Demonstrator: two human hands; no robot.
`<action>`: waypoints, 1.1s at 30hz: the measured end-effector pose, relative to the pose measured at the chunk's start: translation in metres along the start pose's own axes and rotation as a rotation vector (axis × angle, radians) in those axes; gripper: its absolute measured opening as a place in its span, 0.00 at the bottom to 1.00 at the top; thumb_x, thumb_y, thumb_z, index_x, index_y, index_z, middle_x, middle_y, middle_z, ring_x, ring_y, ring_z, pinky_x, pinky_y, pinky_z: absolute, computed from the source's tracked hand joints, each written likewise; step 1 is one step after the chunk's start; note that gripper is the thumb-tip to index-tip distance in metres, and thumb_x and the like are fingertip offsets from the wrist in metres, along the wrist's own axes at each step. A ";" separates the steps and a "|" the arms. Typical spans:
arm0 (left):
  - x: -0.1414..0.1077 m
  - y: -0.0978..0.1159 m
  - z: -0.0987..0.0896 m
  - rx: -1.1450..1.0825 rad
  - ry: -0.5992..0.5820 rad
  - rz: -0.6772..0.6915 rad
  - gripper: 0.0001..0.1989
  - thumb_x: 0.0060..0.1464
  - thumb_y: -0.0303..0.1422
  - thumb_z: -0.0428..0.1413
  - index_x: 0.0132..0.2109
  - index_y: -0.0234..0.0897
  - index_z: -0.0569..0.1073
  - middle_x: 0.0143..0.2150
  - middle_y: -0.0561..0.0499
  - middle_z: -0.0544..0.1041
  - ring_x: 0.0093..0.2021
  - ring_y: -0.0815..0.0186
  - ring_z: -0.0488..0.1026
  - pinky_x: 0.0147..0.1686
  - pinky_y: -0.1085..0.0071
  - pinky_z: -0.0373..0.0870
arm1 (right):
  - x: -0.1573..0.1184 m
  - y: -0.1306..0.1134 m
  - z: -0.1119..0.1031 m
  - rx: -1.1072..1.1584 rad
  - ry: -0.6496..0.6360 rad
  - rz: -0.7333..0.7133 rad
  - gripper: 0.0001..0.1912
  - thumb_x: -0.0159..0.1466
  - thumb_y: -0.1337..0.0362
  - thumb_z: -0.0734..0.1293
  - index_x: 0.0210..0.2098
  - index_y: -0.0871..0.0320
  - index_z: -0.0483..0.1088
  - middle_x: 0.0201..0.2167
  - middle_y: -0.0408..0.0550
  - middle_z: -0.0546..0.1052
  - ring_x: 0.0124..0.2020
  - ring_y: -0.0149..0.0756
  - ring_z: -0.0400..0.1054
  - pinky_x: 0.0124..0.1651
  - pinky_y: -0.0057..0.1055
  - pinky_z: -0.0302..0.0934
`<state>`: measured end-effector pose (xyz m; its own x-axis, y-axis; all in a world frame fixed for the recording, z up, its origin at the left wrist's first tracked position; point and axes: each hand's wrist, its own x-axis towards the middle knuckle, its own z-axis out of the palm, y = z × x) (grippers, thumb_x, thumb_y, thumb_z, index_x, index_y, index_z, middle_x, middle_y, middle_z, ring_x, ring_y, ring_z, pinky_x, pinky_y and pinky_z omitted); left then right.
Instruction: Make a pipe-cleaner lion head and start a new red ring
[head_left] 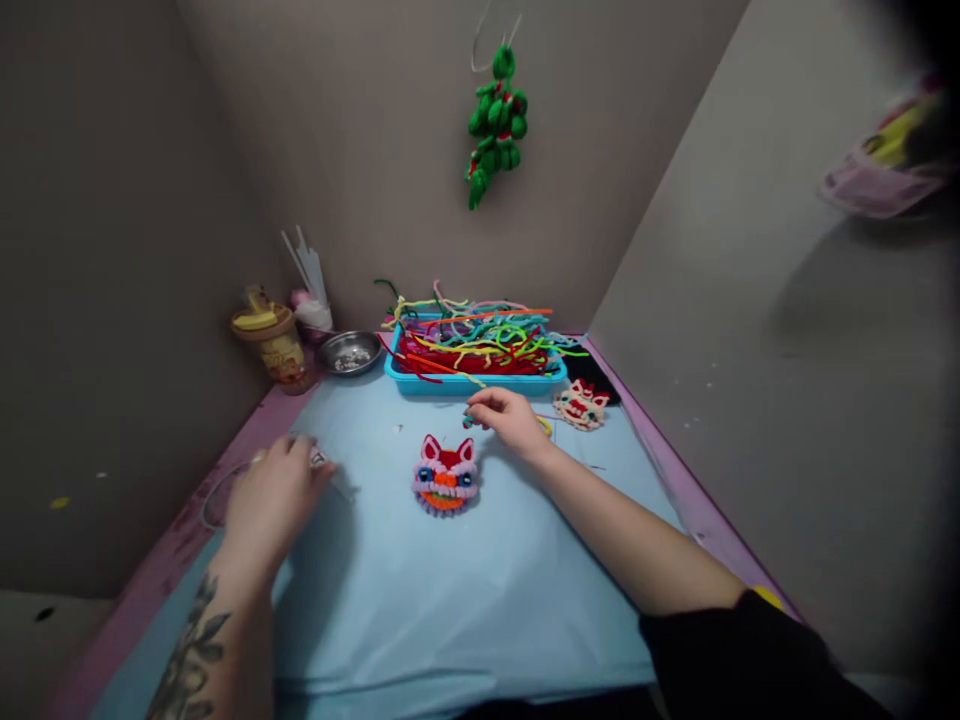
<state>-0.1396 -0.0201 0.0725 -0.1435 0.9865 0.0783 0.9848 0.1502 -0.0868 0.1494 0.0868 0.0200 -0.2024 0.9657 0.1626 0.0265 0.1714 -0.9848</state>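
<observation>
My left hand [277, 490], slightly blurred, is closed around a whitish glue gun [319, 458], mostly hidden by the fingers; its thin grey cord [214, 500] loops out at the left. Thumb and fingertips of my right hand [514, 420] pinch a small teal and red fuzzy piece [468, 421]. Between the hands, a colourful lion-head face [446, 478] of fuzzy stems lies flat, with red and pink ears, blue eyes and an orange mouth. A cream and red lion-head face [581, 404] rests beyond my right wrist.
A blue tray [480, 384] heaped with coloured fuzzy stems stands against the back wall. Left of it are a metal bowl [349, 353], a lidded cup [281, 350] and a holder with white sticks [313, 310]. A green hanging ornament [498, 125] is above. Light blue sheeting [465, 610] covers the table.
</observation>
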 end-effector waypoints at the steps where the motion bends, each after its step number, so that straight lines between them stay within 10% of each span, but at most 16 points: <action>1: -0.004 -0.008 0.005 0.048 -0.048 -0.019 0.23 0.56 0.45 0.47 0.50 0.32 0.71 0.43 0.36 0.73 0.43 0.46 0.71 0.38 0.56 0.68 | 0.001 0.001 -0.002 0.023 -0.009 0.020 0.11 0.51 0.61 0.69 0.32 0.61 0.72 0.23 0.44 0.76 0.24 0.31 0.68 0.29 0.28 0.61; 8: -0.010 -0.033 0.043 0.092 -0.101 -0.031 0.24 0.56 0.46 0.45 0.50 0.32 0.67 0.42 0.36 0.72 0.42 0.47 0.72 0.37 0.58 0.68 | 0.002 -0.004 -0.004 0.077 -0.113 0.162 0.10 0.48 0.65 0.71 0.31 0.61 0.74 0.26 0.46 0.77 0.27 0.31 0.70 0.35 0.30 0.64; 22: 0.001 -0.041 0.060 0.255 -0.031 -0.031 0.23 0.59 0.44 0.40 0.44 0.29 0.70 0.43 0.32 0.71 0.41 0.47 0.72 0.36 0.58 0.68 | 0.003 0.011 -0.007 0.122 -0.114 0.180 0.09 0.53 0.62 0.70 0.33 0.60 0.73 0.24 0.44 0.75 0.25 0.29 0.68 0.31 0.28 0.64; 33: -0.002 -0.038 0.033 0.187 -0.005 -0.061 0.26 0.59 0.47 0.35 0.43 0.34 0.70 0.44 0.37 0.73 0.42 0.48 0.71 0.40 0.57 0.69 | -0.002 0.012 -0.012 0.069 -0.120 0.115 0.08 0.54 0.61 0.69 0.32 0.58 0.73 0.31 0.47 0.77 0.33 0.34 0.70 0.38 0.31 0.63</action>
<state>-0.1795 -0.0254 0.0425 -0.2034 0.9755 0.0837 0.9391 0.2186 -0.2652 0.1616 0.0895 0.0083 -0.3176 0.9472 0.0443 -0.0106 0.0432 -0.9990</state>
